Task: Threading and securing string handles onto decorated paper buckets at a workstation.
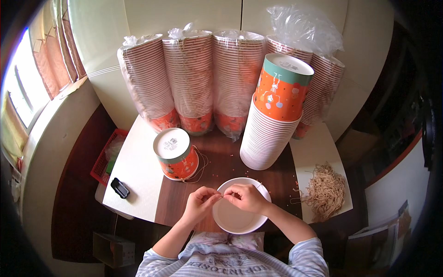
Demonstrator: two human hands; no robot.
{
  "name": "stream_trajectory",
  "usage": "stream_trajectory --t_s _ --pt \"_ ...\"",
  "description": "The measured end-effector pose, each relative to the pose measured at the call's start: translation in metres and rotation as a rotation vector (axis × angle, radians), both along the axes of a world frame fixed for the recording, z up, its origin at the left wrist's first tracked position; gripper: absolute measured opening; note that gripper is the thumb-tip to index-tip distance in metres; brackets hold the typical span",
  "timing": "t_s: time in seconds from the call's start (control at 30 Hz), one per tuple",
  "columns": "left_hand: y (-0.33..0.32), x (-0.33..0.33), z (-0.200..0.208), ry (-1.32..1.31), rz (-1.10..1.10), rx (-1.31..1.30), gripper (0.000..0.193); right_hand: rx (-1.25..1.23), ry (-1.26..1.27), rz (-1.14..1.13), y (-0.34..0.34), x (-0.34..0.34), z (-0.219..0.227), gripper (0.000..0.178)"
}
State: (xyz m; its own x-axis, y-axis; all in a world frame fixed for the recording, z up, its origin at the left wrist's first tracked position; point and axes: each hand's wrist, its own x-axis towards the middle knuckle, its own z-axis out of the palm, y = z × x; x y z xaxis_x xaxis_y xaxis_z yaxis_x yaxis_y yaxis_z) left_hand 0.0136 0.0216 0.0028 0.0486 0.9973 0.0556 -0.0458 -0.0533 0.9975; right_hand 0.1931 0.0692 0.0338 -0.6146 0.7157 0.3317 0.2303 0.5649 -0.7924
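Over a white paper bucket (240, 220) at the table's near edge, my two hands meet fingertip to fingertip. My left hand (202, 201) is closed in a pinch at the bucket's left side. Closed the same way, my right hand (245, 197) reaches across the bucket's far part. Whatever is between the fingertips is too small to make out. The bucket's open mouth faces up, and its pale inside shows. Right of it lies a loose heap of beige string (325, 191). An upside-down orange bucket (179, 159) with a green band stands to the left, with thin string hanging beside it.
An orange bucket (282, 90) tops a leaning stack of nested white buckets (267, 138). Behind stand several plastic-wrapped bucket stacks (189, 78). A small black tray (120, 188) sits at the table's left edge. Beyond it is a red basket (102, 159). Small crumbs dot the brown tabletop (212, 161).
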Motion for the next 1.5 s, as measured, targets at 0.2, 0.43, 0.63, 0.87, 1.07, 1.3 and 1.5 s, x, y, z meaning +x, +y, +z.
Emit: stream_trajectory --t_s 0.2,0.43,0.63,0.87,1.07,1.3,1.5 --pt "0.003 -0.006 0.0 0.314 0.038 0.146 0.013 0.044 -0.003 0.016 0.0 0.001 -0.002 0.007" --pt "0.003 -0.006 -0.001 0.34 0.052 0.192 0.01 0.041 -0.117 0.067 -0.001 0.003 -0.001 0.01" --pt "0.002 -0.003 -0.002 0.373 0.086 0.231 0.01 -0.012 -0.112 0.098 -0.002 0.005 0.001 0.01" --pt "-0.002 0.003 -0.005 0.372 0.148 0.257 0.01 -0.01 -0.107 0.137 -0.001 0.006 0.003 0.01" --pt "-0.008 -0.004 -0.012 0.284 0.149 0.236 0.008 0.184 -0.283 -0.09 -0.028 0.009 0.013 0.026" --pt "-0.02 -0.006 -0.016 0.094 0.086 0.338 0.006 0.468 -0.521 -0.089 -0.087 0.01 0.024 0.041" --pt "-0.028 -0.014 -0.034 0.055 0.106 0.267 0.007 0.584 -0.572 -0.227 -0.073 0.018 0.02 0.014"
